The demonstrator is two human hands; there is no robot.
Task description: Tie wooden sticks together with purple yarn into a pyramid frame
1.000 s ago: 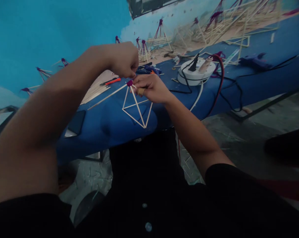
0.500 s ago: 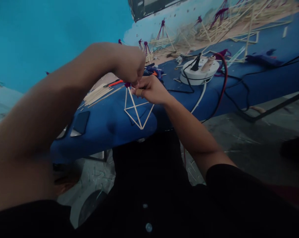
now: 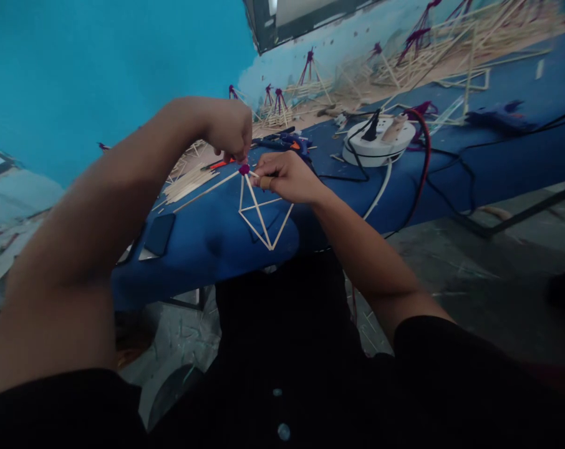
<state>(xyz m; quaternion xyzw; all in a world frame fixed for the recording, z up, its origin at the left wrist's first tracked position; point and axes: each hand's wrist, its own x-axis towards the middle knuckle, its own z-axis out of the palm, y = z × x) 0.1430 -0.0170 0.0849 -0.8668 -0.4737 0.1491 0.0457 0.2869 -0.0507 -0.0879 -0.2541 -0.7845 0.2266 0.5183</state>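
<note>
Thin, pale, straight-edged sticks, apparently wood, made up the open pyramid frame (image 3: 259,215), its corners sharp and its apex bound in a matted purple knob (image 3: 244,169). It stood at the blue table (image 3: 193,268), whose smooth covering had a dull sheen; whether its base touched that surface could not be told. More loose sticks (image 3: 189,185) lay in a flat sheaf to the left, beyond a dark, slab-like phone (image 3: 159,236), while a round white socket block (image 3: 380,148) with glossy cables sat to the right. Purple-topped stick structures (image 3: 310,57) crowded the rear edge against the rough, flaking wall (image 3: 238,70). The right hand (image 3: 287,178), a tan band (image 3: 265,183) round one finger, grasped a stick of the frame just beside the knob, thumb and fingers pressed together. The left hand (image 3: 231,130) hung above, its fingers curled and pointing down, the tips just over the knob; whether they pinched anything could not be told. Half a second earlier the left hand had overlapped the right fingertips; it had since shifted leftward, leaving the knob in plainer sight, while the right hand's grasp and the frame's tilt looked much the same.
</note>
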